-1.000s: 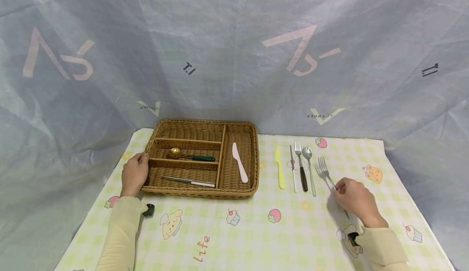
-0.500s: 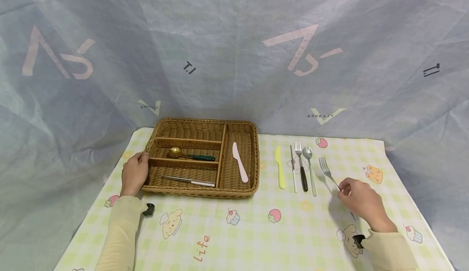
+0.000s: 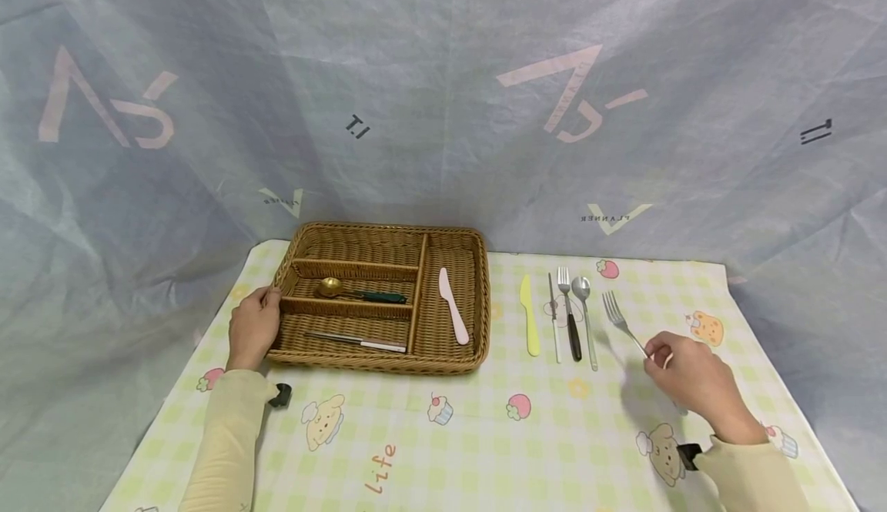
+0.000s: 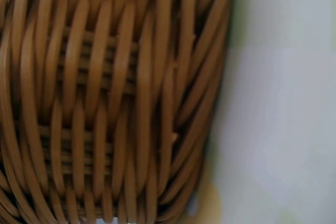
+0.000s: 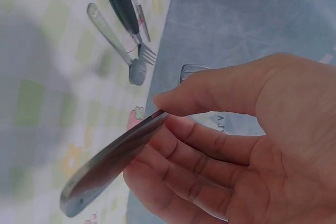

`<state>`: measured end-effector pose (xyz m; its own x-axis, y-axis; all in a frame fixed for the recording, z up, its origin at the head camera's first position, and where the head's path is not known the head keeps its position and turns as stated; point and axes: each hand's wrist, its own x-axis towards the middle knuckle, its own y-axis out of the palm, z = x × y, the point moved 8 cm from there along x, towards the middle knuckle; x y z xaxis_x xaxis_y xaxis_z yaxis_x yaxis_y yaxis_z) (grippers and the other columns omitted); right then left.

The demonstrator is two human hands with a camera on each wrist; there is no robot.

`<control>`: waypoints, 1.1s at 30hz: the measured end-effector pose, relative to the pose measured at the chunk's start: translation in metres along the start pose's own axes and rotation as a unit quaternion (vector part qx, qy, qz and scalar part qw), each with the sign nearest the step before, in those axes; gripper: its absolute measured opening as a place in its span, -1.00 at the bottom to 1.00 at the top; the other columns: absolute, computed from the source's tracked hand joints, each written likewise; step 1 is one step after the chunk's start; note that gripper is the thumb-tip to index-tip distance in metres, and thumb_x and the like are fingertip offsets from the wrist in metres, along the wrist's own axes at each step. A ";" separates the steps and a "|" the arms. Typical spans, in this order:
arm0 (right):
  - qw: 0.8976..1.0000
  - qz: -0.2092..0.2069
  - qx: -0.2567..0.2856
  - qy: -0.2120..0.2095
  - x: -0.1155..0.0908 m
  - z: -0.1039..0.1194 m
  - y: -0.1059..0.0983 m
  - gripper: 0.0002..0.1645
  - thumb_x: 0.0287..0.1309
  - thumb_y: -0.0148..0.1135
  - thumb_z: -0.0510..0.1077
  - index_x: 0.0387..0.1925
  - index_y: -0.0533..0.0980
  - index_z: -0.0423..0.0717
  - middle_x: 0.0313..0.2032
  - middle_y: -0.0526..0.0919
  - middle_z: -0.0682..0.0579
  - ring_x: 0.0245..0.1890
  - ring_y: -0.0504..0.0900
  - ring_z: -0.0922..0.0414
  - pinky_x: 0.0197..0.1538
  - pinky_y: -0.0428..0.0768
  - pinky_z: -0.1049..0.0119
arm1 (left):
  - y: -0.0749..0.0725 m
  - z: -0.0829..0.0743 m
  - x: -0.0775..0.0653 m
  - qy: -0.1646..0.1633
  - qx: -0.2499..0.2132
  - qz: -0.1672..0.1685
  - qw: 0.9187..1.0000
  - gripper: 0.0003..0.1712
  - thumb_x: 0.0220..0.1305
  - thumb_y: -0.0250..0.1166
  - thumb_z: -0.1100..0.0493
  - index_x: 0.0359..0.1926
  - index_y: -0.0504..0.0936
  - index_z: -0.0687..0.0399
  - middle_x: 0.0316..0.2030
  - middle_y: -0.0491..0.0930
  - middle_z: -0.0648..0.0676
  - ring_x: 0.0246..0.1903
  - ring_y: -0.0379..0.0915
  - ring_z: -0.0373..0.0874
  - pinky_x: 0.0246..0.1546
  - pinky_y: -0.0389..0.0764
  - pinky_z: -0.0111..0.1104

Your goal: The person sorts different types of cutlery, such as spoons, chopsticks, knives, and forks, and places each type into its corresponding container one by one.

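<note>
My right hand (image 3: 696,377) pinches a silver fork (image 3: 624,327) between thumb and fingers, above the right part of the table. Its tines point away and to the left; in the right wrist view the handle (image 5: 110,163) sticks out past the fingertips. My left hand (image 3: 253,329) grips the left rim of a brown wicker cutlery basket (image 3: 483,304), whose weave fills much of the left wrist view. Inside the basket lie a gold spoon with a green handle (image 3: 331,288), a slim silver knife with a pale handle (image 3: 356,341) and a pink knife (image 3: 454,313).
Between basket and fork, a yellow knife (image 3: 530,319), a thin white-handled knife (image 3: 555,323), a black-handled fork (image 3: 574,336) and a silver spoon (image 3: 582,290) lie in a row. They rest on a checked tablecloth (image 3: 485,450). A grey cloth backdrop (image 3: 443,112) rises behind the table.
My right hand has moved a little to the right, carrying the fork up and away from the row of cutlery. The left hand and basket have stayed in place.
</note>
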<state>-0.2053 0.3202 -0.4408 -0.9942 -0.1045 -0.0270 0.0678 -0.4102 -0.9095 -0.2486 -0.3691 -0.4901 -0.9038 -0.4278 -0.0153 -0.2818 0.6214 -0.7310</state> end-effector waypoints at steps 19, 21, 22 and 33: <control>0.999 -0.016 0.002 -0.045 0.013 0.034 -0.011 -0.93 0.26 0.39 -0.26 -0.22 0.69 -0.16 -0.44 0.66 0.14 -0.49 0.52 0.19 -0.43 0.44 0.18 | 0.000 0.000 0.002 0.003 -0.007 -0.001 1.000 -0.25 0.74 -0.18 -0.20 0.55 0.43 0.26 0.28 0.59 0.41 0.22 0.51 0.45 0.27 0.42 0.32; 0.998 -0.016 0.004 -0.053 0.016 0.039 -0.012 -0.93 0.27 0.39 -0.26 -0.21 0.69 -0.16 -0.44 0.66 0.13 -0.48 0.54 0.19 -0.43 0.45 0.18 | -0.001 0.000 0.002 0.002 -0.006 -0.002 1.000 -0.25 0.74 -0.18 -0.19 0.55 0.43 0.26 0.29 0.58 0.41 0.25 0.49 0.46 0.28 0.41 0.32; 0.998 -0.015 0.005 -0.055 0.018 0.042 -0.012 -0.93 0.27 0.39 -0.26 -0.21 0.69 -0.15 -0.44 0.66 0.13 -0.47 0.54 0.19 -0.43 0.45 0.18 | -0.001 0.000 0.001 0.002 -0.006 -0.002 1.000 -0.26 0.74 -0.18 -0.19 0.55 0.43 0.26 0.30 0.57 0.41 0.26 0.48 0.46 0.29 0.40 0.32; 0.995 -0.010 0.024 -0.091 0.038 0.077 -0.010 -0.92 0.30 0.39 -0.27 -0.18 0.69 -0.15 -0.43 0.67 0.12 -0.47 0.54 0.21 -0.44 0.47 0.19 | -0.002 -0.001 0.000 0.005 -0.005 0.000 1.000 -0.25 0.74 -0.19 -0.19 0.55 0.43 0.27 0.25 0.61 0.41 0.17 0.54 0.45 0.23 0.44 0.31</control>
<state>-0.2371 0.2503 -0.4010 -0.9638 -0.2568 0.0714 0.0556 -0.4556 -0.8885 -0.2484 -0.3696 -0.4885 -0.9067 -0.4218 -0.0089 -0.2852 0.6283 -0.7239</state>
